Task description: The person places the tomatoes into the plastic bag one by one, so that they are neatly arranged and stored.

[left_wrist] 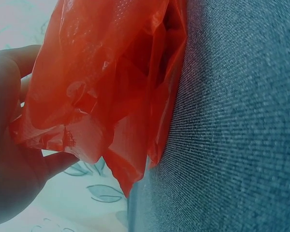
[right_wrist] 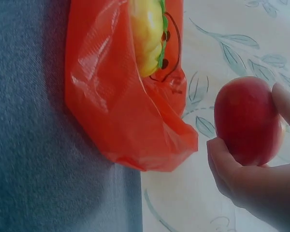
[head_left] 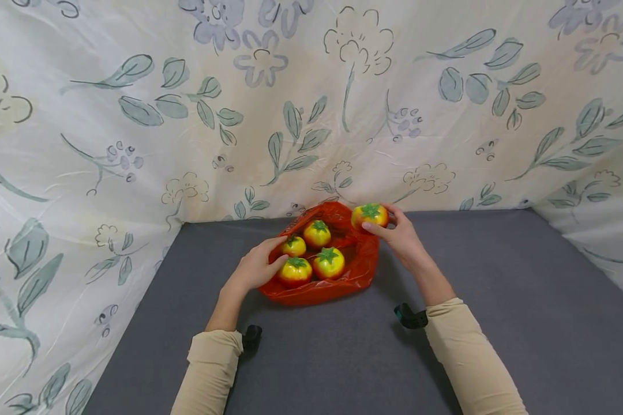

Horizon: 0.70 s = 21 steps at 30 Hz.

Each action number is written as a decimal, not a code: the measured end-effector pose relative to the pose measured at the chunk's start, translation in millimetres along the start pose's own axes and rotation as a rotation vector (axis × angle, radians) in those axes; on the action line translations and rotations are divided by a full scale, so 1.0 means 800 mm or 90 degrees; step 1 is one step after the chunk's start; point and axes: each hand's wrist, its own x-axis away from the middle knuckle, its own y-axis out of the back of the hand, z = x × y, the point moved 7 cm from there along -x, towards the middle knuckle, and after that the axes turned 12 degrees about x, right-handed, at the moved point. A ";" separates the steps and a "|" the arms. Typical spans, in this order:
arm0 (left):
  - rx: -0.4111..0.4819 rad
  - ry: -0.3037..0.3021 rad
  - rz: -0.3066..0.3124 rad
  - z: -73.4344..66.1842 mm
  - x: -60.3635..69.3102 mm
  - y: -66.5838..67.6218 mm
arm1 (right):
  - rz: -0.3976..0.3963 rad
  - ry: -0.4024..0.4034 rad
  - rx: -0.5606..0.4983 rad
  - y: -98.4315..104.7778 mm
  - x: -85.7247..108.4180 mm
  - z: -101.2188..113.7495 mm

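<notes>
A red plastic bag (head_left: 316, 294) lies opened on the table, with several yellow-and-red tomatoes (head_left: 329, 263) with green leafy tops inside. My left hand (head_left: 256, 265) grips the bag's left rim; the left wrist view shows the crumpled red plastic (left_wrist: 87, 92) between thumb and fingers. Above the bag's far right edge, my right hand (head_left: 404, 239) holds another tomato (head_left: 370, 215) between thumb and fingers. Its smooth red underside (right_wrist: 246, 121) faces the right wrist camera, apart from the bag. The lower parts of the bagged tomatoes are partly hidden.
A dark grey table (head_left: 322, 357) spreads around the bag. Behind it and at the sides hangs a pale cloth (head_left: 301, 75) with flowers and leaves, meeting the table's far edge close behind the bag. Black wrist devices (head_left: 410, 317) sit below both forearms.
</notes>
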 end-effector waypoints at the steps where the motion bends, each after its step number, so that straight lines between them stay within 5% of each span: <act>1: 0.000 0.000 0.000 0.000 0.000 0.000 | 0.002 -0.001 0.001 -0.002 0.000 0.001; 21: 0.005 0.006 0.004 -0.001 0.005 0.004 | 0.036 -0.001 0.023 -0.047 0.001 0.001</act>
